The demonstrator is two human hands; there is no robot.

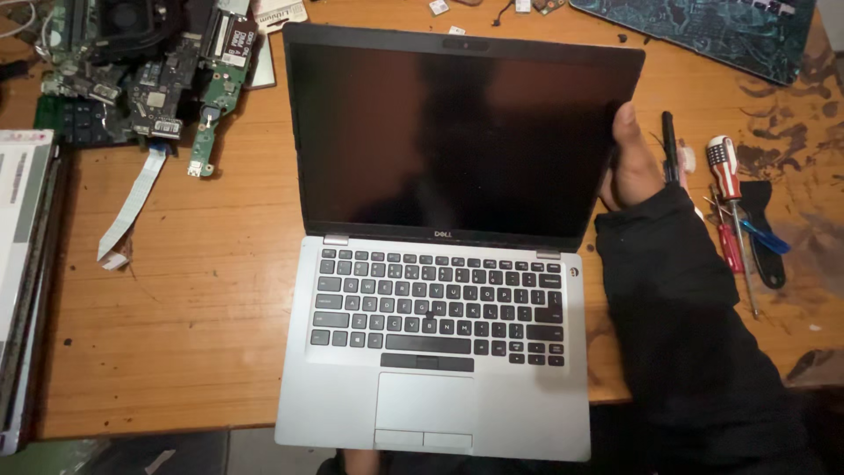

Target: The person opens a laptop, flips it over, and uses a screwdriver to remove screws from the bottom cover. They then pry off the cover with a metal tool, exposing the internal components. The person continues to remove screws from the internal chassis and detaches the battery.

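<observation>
The open silver laptop with a black keyboard and dark, unlit screen (444, 264) lies on the brown wooden table (202, 299), its base overhanging the near table edge toward the person. The lid stands raised, leaning back from the hinge line; its long axis runs left to right across the view, parallel to the hinge.

The right hand (631, 163) is closed on the right edge of the lid, about midway up that edge. The fingers wrap behind the panel and the thumb side lies against the bezel at the front, so the screen extends entirely to the left of the grip, while the hinge lies below and toward the person. The black sleeve (686, 317) runs from the hand down past the right side of the base.

The left hand is not clearly shown. A small part of skin appears below the front edge of the base, near its middle, but whether it is a hand, and whether it holds anything, cannot be told. The right hand is therefore the only one seen in contact with the lid.

Just to the right of the grip lies a slim black pen-shaped tool (670, 145). Farther right are a screwdriver with a red-and-white handle (726, 171) and a flat black pry tool (767, 237). Well to the left of the grip, beyond the lid, sit green circuit boards (167, 84) and a pale flat ribbon cable (132, 207). A dark patterned mat (703, 31) lies above the grip at the far table edge.
</observation>
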